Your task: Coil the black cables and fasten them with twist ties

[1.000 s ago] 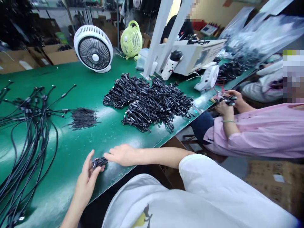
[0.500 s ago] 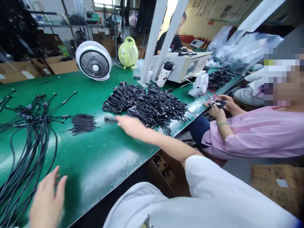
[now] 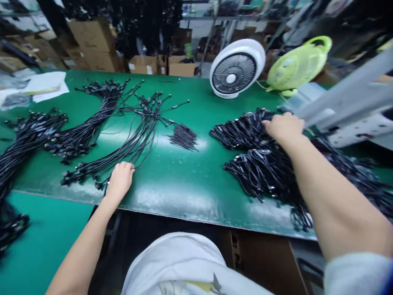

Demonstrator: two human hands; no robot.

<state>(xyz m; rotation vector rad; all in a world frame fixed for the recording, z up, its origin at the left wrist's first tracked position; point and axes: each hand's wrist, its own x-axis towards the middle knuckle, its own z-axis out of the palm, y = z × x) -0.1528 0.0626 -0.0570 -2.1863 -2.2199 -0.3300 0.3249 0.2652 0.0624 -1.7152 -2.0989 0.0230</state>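
My left hand [image 3: 119, 180] rests near the front edge of the green table [image 3: 172, 180], fingers curled over the ends of loose black cables [image 3: 123, 139] that fan out to the left. My right hand [image 3: 284, 127] reaches far to the right and lies on top of a large pile of bundled black cables [image 3: 260, 164], fingers bent down into the pile; what they hold, if anything, is hidden. A small heap of short black ties [image 3: 184, 137] lies between the two hands.
A white fan [image 3: 236, 67] and a yellow-green fan [image 3: 299, 63] stand at the back of the table. More cable bunches [image 3: 27, 135] lie at far left. Cardboard boxes [image 3: 144, 63] sit behind. A white frame post [image 3: 346, 98] crosses at right.
The view has swung left. My right hand has gone from the table's middle onto the bundled pile. My left hand has moved up from the near edge onto the loose cable ends.
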